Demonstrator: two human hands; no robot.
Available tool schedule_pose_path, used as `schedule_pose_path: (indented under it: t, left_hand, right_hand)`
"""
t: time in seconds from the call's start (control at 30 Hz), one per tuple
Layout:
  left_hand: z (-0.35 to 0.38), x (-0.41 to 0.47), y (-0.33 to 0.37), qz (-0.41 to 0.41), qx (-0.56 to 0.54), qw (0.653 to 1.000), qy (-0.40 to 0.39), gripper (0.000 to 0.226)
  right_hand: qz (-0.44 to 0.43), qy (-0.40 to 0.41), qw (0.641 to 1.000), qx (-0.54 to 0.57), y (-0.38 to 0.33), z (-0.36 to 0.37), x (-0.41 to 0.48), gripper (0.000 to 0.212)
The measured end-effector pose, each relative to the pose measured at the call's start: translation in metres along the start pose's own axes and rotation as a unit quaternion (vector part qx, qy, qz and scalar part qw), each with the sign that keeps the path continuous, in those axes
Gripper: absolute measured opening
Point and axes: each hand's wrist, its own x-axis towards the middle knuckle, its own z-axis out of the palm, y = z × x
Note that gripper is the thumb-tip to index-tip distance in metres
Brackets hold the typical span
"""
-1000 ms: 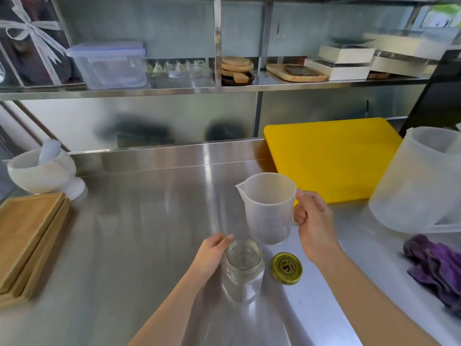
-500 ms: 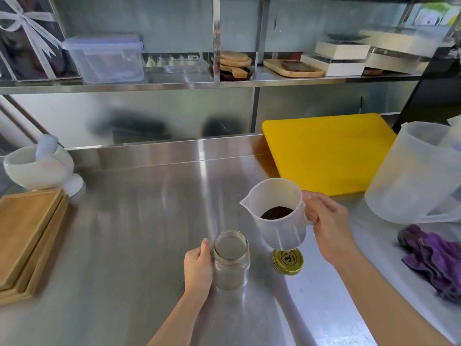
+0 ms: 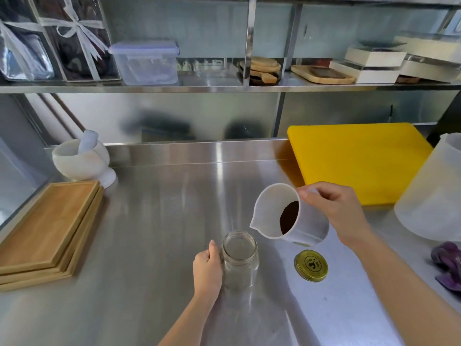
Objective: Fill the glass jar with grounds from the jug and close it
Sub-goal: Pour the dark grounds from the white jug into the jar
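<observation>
A clear glass jar stands upright and lidless on the steel counter, and it looks empty. My left hand wraps around its left side. My right hand grips the handle of a small translucent plastic jug. The jug hangs in the air above and to the right of the jar, tilted so its spout points down-left toward the jar's mouth. Dark grounds lie at the jug's bottom. The gold metal lid rests flat on the counter to the right of the jar.
A yellow cutting board lies at the back right, beside a large translucent jug. A purple cloth sits at the right edge. Stacked wooden boards and a white mortar with pestle occupy the left. A steel shelf runs above.
My right hand lifted the jug and tilted it further toward the jar, so the grounds now show inside. My left hand slid from the jar's rim to a grip on its side.
</observation>
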Motion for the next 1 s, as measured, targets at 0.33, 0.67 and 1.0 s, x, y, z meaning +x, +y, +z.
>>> schedule_pose_path:
  t: [0.33, 0.67, 1.0]
  left_hand:
    - [0.004, -0.004, 0.003, 0.013, 0.025, 0.999, 0.034, 0.057]
    - [0.004, -0.005, 0.004, 0.017, 0.034, 0.998, 0.040, 0.063]
    - [0.003, -0.008, 0.006, 0.007, 0.048, 0.998, 0.038, 0.057]
  right_hand:
    - [-0.046, -0.081, 0.972, -0.216, -0.018, 0.014, 0.018, 0.007]
    - [-0.088, -0.138, 0.944, -0.285, -0.034, 0.030, 0.026, 0.010]
    - [-0.127, -0.141, 0.926, -0.325, -0.039, 0.042, 0.024, 0.014]
